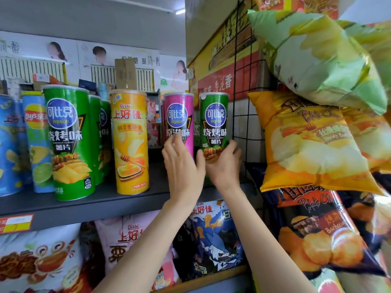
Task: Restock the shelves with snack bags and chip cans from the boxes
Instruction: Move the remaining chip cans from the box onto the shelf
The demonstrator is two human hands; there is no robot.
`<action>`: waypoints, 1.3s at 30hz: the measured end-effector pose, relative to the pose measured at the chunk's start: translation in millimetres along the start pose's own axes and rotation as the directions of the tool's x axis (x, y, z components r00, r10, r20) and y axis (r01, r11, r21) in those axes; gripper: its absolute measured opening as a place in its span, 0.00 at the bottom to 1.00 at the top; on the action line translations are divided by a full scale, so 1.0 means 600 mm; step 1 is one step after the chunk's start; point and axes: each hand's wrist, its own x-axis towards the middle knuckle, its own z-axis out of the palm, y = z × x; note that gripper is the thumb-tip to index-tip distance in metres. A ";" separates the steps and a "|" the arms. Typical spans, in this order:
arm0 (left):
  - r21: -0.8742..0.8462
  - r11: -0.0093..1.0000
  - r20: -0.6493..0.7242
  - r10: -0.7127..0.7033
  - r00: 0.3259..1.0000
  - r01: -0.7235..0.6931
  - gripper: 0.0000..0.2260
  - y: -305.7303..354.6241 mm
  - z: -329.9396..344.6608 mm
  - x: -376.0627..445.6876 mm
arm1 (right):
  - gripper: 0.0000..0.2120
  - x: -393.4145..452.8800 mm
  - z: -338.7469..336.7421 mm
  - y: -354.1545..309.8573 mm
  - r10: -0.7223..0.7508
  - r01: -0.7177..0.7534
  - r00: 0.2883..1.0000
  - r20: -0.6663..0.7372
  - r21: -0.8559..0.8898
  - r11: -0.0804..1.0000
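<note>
Chip cans are standing in a row along the dark shelf (101,203), and going from the left: a blue can (9,144) is sitting at the frame edge, a blue-and-green Lay's can (37,142) is standing just beside it, and a tall green barbecue can (68,142) is standing nearer the shelf's front lip, with another green can (101,136) showing behind it. A yellow Oishi can (131,142) is standing upright next along. Further right, the left hand (182,166) is resting against the front of a pink can (179,121), its fingers held straight and close together, not curling round it. Just beside the pink can, the right hand (222,163) is gripping the lower end of a smaller green can (214,121), thumb and fingers wrapping round its base; whether its bottom is touching the shelf is hidden. A black wire grid (243,85) is rising to the right, and snack bags are hanging there: a green bag (321,62) on top, an orange honey-butter bag (306,142) beneath, a dark barbecue bag (317,233) lowest. Below the shelf, a crab-printed bag (38,261) and a dark blue Oishi bag (213,233) are lying.
</note>
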 end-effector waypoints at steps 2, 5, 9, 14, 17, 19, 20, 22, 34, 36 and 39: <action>-0.065 0.997 0.094 0.051 0.994 -0.045 0.24 0.022 0.004 0.003 | 0.26 -0.014 -0.006 -0.004 -0.032 0.032 0.999 -0.021 -0.002 0.999; -0.100 0.995 0.128 -0.012 0.992 0.025 0.31 0.036 0.010 0.012 | 0.23 -0.034 -0.012 -0.010 -0.079 0.079 0.997 -0.023 0.019 0.997; -0.006 0.998 0.153 -0.058 0.987 0.060 0.34 0.030 -0.001 0.027 | 0.28 -0.044 -0.033 0.006 -0.182 0.137 0.976 0.117 0.316 0.939; -0.066 0.990 0.184 -0.111 0.977 0.125 0.33 0.024 -0.016 0.035 | 0.14 -0.017 -0.034 0.029 -0.090 0.052 0.993 0.071 0.422 0.905; -0.116 0.981 0.195 -0.130 0.972 0.155 0.32 0.018 -0.026 0.037 | 0.12 0.048 0.003 0.018 -0.005 -0.007 0.999 0.039 0.301 0.954; -0.132 0.979 0.193 -0.130 0.973 0.157 0.32 0.012 -0.033 0.037 | 0.17 0.098 0.029 0.013 0.035 -0.048 0.998 0.060 0.229 0.972; -0.137 0.978 0.190 -0.129 0.973 0.157 0.31 0.009 -0.037 0.037 | 0.20 0.119 0.040 0.014 0.047 -0.058 0.997 0.064 0.178 0.982; -0.142 0.977 0.194 -0.132 0.972 0.161 0.31 0.006 -0.042 0.037 | 0.24 0.144 0.057 0.015 0.088 -0.096 0.992 0.089 0.089 0.991; -0.147 0.981 0.220 -0.094 0.971 0.129 0.32 -0.004 -0.045 0.047 | 0.16 0.142 0.075 0.004 0.220 -0.243 0.952 0.214 0.084 0.966; -0.152 0.980 0.220 -0.093 0.971 0.128 0.32 -0.005 -0.045 0.046 | 0.16 0.128 0.065 0.003 0.214 -0.234 0.953 0.215 0.068 0.970; -0.157 0.978 0.227 -0.097 0.969 0.134 0.32 -0.003 -0.044 0.044 | 0.16 0.114 0.057 0.007 0.173 -0.189 0.965 0.198 0.063 0.980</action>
